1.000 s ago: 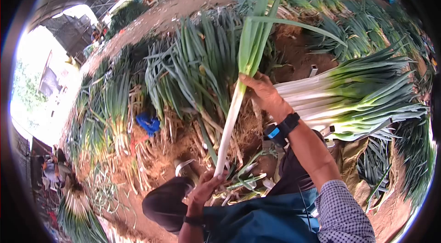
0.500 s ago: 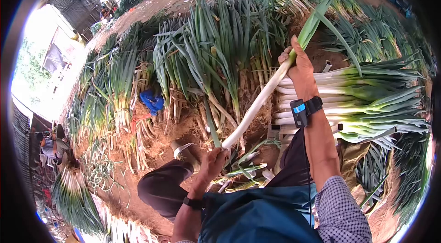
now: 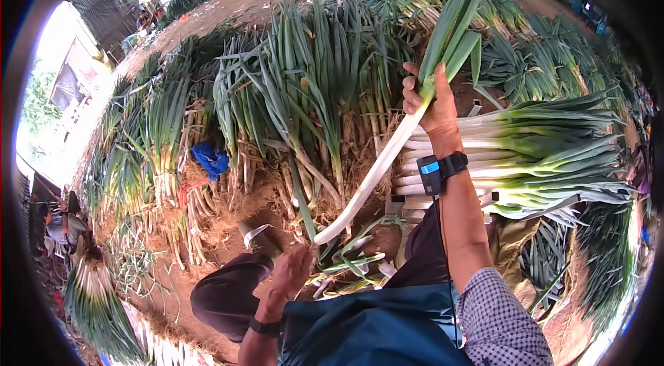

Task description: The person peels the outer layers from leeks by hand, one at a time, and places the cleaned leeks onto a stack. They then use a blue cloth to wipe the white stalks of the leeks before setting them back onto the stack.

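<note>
My right hand (image 3: 434, 100) grips a long green onion (image 3: 377, 169) where its white stalk turns into green leaves. The stalk slants down to the left, its skin clean and white, and the leaves point up and away. Beside the stalk's lower end is my left hand (image 3: 294, 270), its fingers curled closed; what they pinch, if anything, is hidden. To the right of the stalk lies a stack of cleaned green onions (image 3: 512, 152), white ends toward the left, on a metal frame (image 3: 395, 204).
Unpeeled green onion bundles (image 3: 297, 82) stand on the soil ahead. A blue cloth (image 3: 210, 161) lies among them. Stripped leaves (image 3: 356, 255) litter the ground by my knees. Another bundle (image 3: 100, 304) sits at lower left, near a seated person (image 3: 63, 226).
My left hand has slipped off the stalk's lower end, down and to the left. My right hand still holds the onion, whose leaves now stand more upright. The view has shifted slightly.
</note>
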Available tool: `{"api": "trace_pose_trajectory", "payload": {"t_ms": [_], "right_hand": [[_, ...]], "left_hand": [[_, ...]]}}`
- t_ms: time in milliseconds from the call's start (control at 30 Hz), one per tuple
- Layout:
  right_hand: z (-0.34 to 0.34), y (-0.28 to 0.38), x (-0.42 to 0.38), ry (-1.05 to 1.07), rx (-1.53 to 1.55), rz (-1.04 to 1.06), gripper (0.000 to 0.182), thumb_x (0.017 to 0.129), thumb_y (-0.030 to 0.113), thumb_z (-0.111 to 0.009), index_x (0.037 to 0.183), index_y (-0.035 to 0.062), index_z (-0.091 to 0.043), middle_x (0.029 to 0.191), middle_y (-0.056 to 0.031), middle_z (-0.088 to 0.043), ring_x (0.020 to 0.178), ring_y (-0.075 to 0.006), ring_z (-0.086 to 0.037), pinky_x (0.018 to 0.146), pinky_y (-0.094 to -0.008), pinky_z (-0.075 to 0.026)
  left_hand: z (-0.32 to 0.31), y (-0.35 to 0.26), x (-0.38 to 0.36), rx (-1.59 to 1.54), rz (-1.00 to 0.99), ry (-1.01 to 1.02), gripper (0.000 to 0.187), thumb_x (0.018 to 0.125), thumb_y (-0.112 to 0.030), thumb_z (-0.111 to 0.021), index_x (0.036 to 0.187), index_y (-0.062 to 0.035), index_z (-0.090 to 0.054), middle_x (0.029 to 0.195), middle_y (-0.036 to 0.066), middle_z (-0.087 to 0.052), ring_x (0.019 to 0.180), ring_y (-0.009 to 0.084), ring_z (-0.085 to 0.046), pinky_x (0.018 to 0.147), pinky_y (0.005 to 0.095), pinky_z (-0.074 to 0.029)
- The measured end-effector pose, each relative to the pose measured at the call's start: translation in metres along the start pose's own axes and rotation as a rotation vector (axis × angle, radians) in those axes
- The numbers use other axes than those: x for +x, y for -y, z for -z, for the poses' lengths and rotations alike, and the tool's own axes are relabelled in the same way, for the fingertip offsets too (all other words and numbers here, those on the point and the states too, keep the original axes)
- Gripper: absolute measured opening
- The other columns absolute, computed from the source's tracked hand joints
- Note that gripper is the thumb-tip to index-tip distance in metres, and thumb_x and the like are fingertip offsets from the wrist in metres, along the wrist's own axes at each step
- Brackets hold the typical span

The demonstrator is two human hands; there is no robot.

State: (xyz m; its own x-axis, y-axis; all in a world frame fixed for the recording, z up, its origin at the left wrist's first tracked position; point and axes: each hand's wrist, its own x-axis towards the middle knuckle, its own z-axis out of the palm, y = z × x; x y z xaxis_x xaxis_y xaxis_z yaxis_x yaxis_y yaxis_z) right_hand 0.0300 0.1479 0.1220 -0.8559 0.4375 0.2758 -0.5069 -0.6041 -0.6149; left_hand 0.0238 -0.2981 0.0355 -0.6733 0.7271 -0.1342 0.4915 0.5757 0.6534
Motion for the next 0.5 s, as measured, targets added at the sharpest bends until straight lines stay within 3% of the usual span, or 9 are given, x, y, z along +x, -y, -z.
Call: {"api": "trace_pose_trajectory", "payload": {"t_ms": [100,233,367,500], "right_hand": [[0.008,0.006,0.006,0.009,0.069,0.022,0.074,0.097,0.065,-0.05,0.127,-0.0025,-0.051,0.087,-0.007,-0.055,0.055,-0.0114,-0.041,0.048,-0.0265,-0.037],[0.007,0.005,0.008,0.03,0.114,0.08,0.072,0.096,0.063,-0.052,0.129,-0.0007,-0.05,0.089,-0.0087,-0.054,0.057,-0.0111,-0.041,0.05,-0.0258,-0.037],[-0.021,-0.009,0.006,0.062,0.142,0.1,0.073,0.093,0.062,-0.059,0.132,0.0007,-0.05,0.089,-0.0086,-0.055,0.059,-0.0117,-0.041,0.052,-0.0276,-0.038],[-0.028,-0.007,0.007,0.126,0.159,0.126,0.075,0.092,0.061,-0.06,0.134,0.0,-0.05,0.089,-0.0086,-0.056,0.059,-0.0114,-0.042,0.052,-0.0269,-0.038]], "left_hand": [[0.012,0.0,-0.008,-0.047,0.05,0.118,0.016,0.094,-0.013,-0.066,0.106,-0.0031,-0.067,0.078,0.02,-0.064,0.07,0.0347,-0.065,0.061,0.0403,-0.049],[0.034,-0.036,0.022,0.059,-0.268,-0.476,0.023,0.084,-0.005,-0.074,0.107,-0.0033,-0.07,0.093,0.014,-0.068,0.076,0.0326,-0.067,0.066,0.0393,-0.052],[0.026,-0.089,0.061,0.022,-0.223,-0.402,0.015,0.087,-0.013,-0.074,0.099,-0.0034,-0.072,0.09,0.014,-0.067,0.074,0.0299,-0.067,0.064,0.0391,-0.051],[0.004,-0.091,0.087,-0.017,-0.25,-0.411,0.018,0.088,-0.017,-0.073,0.101,-0.0034,-0.071,0.088,0.014,-0.067,0.074,0.0324,-0.067,0.064,0.0396,-0.051]]}}
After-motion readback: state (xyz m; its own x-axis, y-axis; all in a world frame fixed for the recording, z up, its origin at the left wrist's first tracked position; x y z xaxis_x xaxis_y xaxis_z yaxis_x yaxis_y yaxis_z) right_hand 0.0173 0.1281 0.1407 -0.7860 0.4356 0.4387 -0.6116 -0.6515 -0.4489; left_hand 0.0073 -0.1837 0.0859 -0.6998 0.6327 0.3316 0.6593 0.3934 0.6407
